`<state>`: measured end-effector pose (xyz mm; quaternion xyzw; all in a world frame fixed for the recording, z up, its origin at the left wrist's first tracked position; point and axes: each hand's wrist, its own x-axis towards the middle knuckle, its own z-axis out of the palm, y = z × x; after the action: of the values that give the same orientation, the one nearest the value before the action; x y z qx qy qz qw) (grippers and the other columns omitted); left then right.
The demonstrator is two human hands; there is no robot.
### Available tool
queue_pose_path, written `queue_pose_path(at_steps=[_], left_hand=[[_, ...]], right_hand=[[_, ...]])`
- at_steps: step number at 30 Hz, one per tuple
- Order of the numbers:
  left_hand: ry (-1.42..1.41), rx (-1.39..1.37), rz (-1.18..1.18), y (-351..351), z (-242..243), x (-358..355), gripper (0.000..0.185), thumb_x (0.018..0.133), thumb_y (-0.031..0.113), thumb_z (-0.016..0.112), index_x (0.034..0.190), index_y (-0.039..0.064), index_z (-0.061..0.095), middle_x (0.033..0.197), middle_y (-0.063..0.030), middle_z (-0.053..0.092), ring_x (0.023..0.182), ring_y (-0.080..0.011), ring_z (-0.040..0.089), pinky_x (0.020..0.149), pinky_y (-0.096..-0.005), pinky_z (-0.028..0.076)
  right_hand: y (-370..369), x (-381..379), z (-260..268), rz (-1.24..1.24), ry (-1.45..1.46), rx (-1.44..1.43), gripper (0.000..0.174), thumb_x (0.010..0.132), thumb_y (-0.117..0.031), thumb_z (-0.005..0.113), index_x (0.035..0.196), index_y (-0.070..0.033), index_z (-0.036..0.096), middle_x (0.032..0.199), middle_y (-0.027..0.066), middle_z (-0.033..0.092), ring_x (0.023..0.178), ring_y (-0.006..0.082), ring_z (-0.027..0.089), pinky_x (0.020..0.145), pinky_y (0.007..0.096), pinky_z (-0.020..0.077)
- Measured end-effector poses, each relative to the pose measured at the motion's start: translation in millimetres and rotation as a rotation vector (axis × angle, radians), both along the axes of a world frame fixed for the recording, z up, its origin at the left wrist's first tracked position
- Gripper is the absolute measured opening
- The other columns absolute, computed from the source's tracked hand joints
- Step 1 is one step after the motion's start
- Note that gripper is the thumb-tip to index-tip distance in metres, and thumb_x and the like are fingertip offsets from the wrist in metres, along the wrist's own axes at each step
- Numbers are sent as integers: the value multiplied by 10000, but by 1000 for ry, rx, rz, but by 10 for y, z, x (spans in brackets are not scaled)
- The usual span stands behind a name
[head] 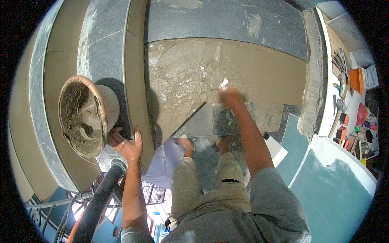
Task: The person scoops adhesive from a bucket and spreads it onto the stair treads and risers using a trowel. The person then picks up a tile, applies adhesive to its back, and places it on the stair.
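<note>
Fingers spread, my left hand (129, 145) is at the edge of a tiled stair step (114, 57), close to the lower side of a bucket (111, 101). It holds nothing. The bucket contains grey-brown wet mortar (92, 117) and has a crusted rim. My right hand (231, 97), blurred, is closed around a hand tool (224, 82) over a bed of spread mortar (267, 73). Only a bright white bit of the tool shows clearly, so its kind is hard to tell. Ridges and smears mark the mortar's left half.
Dark tiles (197, 21) border the mortar's far side. My bare feet (187, 145) are on dark tiles below it. A black pipe (100, 197) rises at lower left. At right, a rough cement strip (313, 73) runs beside a white ledge with brushes, a hammer (341, 104) and an orange container (356, 80).
</note>
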<state>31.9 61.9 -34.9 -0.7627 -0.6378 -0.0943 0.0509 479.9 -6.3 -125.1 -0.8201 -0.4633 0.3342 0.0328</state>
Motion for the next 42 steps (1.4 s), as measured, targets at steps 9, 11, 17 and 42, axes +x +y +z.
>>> queue_pose_path(at_steps=[9, 11, 17, 42], left_hand=[[96, -207, 127, -48, -259, -296, 739, 794, 517, 753, 1251, -19, 531, 1368, -273, 459, 1344, -465, 341, 1152, -559, 236], [111, -193, 119, -49, -247, -294, 751, 797, 518, 750, 1263, -28, 526, 1378, -276, 456, 1356, -466, 333, 1156, -559, 232], [162, -211, 148, -30, -248, -236, 750, 799, 514, 746, 1277, -18, 518, 1385, -272, 453, 1387, -457, 309, 1174, -568, 202], [106, -200, 144, 10, -204, -252, 788, 787, 539, 759, 1244, -66, 546, 1285, -256, 545, 1312, -457, 396, 1126, -553, 258]], right_hand=[[-424, -27, -289, 79, -310, 170, 421, 989, -390, 511, 901, -9, 667, 912, 227, 699, 834, 441, 681, 753, 527, 560], [-535, 216, -435, 1, -390, 176, 405, 990, -383, 523, 891, -21, 674, 842, 214, 693, 769, 442, 677, 684, 504, 558], [-444, 803, -777, -399, -161, 369, 384, 1001, -365, 533, 841, -46, 673, 679, 226, 643, 633, 443, 650, 574, 494, 521], [-1103, -737, -550, -523, 1, 241, 477, 1033, -436, 464, 1173, 3, 588, 971, 299, 682, 886, 511, 655, 779, 570, 517]])
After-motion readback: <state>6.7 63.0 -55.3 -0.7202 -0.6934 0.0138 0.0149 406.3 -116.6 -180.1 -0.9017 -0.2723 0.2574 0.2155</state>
